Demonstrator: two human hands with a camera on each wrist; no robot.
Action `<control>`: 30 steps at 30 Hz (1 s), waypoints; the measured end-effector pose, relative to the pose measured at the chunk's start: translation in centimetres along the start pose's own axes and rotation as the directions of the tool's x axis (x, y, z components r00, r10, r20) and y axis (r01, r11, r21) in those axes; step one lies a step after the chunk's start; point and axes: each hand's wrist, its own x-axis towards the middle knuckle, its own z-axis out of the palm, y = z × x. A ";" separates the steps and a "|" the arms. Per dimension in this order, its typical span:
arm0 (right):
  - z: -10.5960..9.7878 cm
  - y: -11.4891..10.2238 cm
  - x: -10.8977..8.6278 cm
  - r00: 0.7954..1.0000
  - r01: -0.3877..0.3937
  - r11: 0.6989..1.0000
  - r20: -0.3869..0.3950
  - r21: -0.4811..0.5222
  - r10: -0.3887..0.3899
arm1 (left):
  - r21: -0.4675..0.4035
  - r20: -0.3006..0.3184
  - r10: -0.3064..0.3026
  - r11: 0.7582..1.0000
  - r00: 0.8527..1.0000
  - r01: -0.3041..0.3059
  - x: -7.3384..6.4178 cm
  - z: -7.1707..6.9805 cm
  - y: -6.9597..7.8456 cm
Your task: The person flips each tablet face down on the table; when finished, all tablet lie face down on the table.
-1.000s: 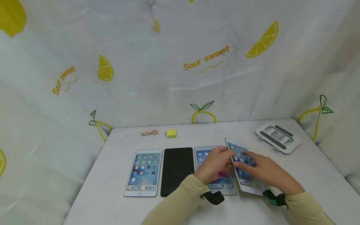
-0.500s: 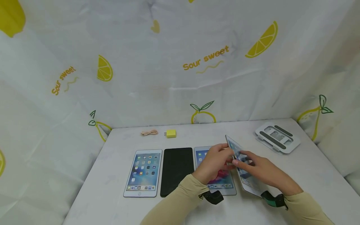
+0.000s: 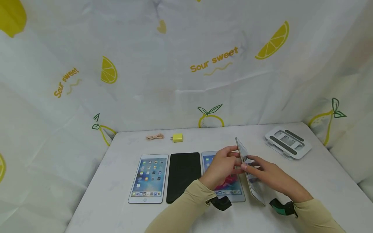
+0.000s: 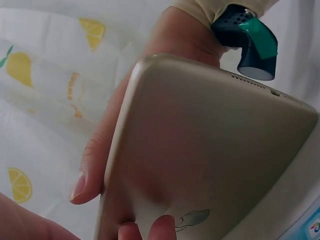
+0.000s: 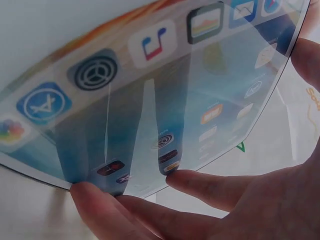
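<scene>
Both hands hold a thin white-framed tablet [image 3: 254, 187], now tipped up almost on edge. My left hand [image 3: 222, 166] is at its left side, fingers bent at the edge. From the other side my right hand [image 3: 275, 176] grips it, thumb near the left edge and fingers over the screen side. In the left wrist view the tablet's metallic back [image 4: 215, 135] shows, with two fingertips [image 4: 162, 229] against it low down. The right wrist view shows its lit screen [image 5: 205, 85] with app icons, and fingers meeting the edge.
Left of the hands lie a tablet with a pink picture [image 3: 234, 191], partly covered, a black tablet or case [image 3: 183, 176] and a lit white tablet [image 3: 148, 178]. Behind them are a coiled cable [image 3: 155, 137] and yellow charger [image 3: 177, 138]. A folded white stand [image 3: 288, 142] lies far right.
The held tablet has turned steeper, from a tilted screen facing up to nearly edge-on. Its lower end has swung left, and both hands keep hold.
</scene>
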 end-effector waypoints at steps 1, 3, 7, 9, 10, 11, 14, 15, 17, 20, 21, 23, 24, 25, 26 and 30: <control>0.1 0.0 -0.1 1.000 0.004 0.999 0.006 0.034 -0.005 | 0.008 -0.003 0.000 1.000 1.000 0.000 0.0 0.0 -0.1; 0.4 0.1 -0.2 1.000 0.011 0.995 0.020 0.102 -0.013 | 0.025 -0.009 0.002 1.000 1.000 -0.002 -0.1 0.0 -0.3; 0.6 0.1 -0.4 0.999 0.030 0.985 0.027 0.172 -0.035 | 0.054 -0.003 0.020 0.998 1.000 -0.020 -0.2 0.1 -0.4; 0.5 0.1 -0.4 0.999 0.041 0.983 0.023 0.178 -0.046 | 0.065 0.004 0.029 0.997 1.000 -0.029 -0.3 0.1 -0.4; 0.4 0.1 -0.4 0.999 0.044 0.983 0.022 0.178 -0.049 | 0.069 0.007 0.030 0.997 1.000 -0.031 -0.3 0.1 -0.4; 0.4 0.0 -0.4 0.998 0.047 0.983 0.021 0.177 -0.051 | 0.071 0.012 0.033 0.997 0.999 -0.034 -0.4 0.2 -0.5; 0.2 -0.1 -0.5 0.999 0.039 0.984 0.021 0.172 -0.044 | 0.072 0.028 0.035 0.997 0.999 -0.037 -0.5 0.2 -0.5; 0.1 -0.1 -0.5 0.999 0.036 0.984 0.022 0.174 -0.040 | 0.069 0.034 0.035 0.997 0.999 -0.037 -0.6 0.3 -0.6; 0.0 -0.1 -0.5 0.999 0.029 0.984 0.026 0.174 -0.034 | 0.063 0.049 0.036 0.997 0.998 -0.039 -0.6 0.3 -0.6; -0.3 -0.1 -0.6 0.999 0.032 0.982 0.030 0.187 -0.039 | 0.067 0.062 0.031 0.997 0.998 -0.035 -0.7 0.3 -0.7; -0.4 -0.1 -0.6 0.999 0.034 0.981 0.031 0.191 -0.041 | 0.068 0.065 0.028 0.997 0.997 -0.032 -0.7 0.2 -0.7; -0.6 -0.2 -0.6 0.998 0.045 0.979 0.035 0.200 -0.053 | 0.076 0.068 0.021 0.997 0.997 -0.026 -0.6 0.2 -0.7; -0.7 -0.2 -0.6 0.998 0.050 0.977 0.035 0.209 -0.058 | 0.081 0.068 0.018 0.996 0.998 -0.023 -0.5 0.2 -0.8; -0.8 -0.3 -0.7 0.997 0.055 0.975 0.038 0.215 -0.065 | 0.084 0.067 0.014 0.996 0.998 -0.020 -0.4 0.2 -0.8; -0.9 -0.3 -0.7 0.997 0.061 0.973 0.041 0.223 -0.072 | 0.089 0.066 0.010 0.996 0.998 -0.016 -0.4 0.1 -0.8; -1.2 -0.6 -0.6 0.995 0.075 0.967 0.043 0.245 -0.088 | 0.106 0.070 -0.012 0.994 0.997 0.004 0.0 -0.1 -0.9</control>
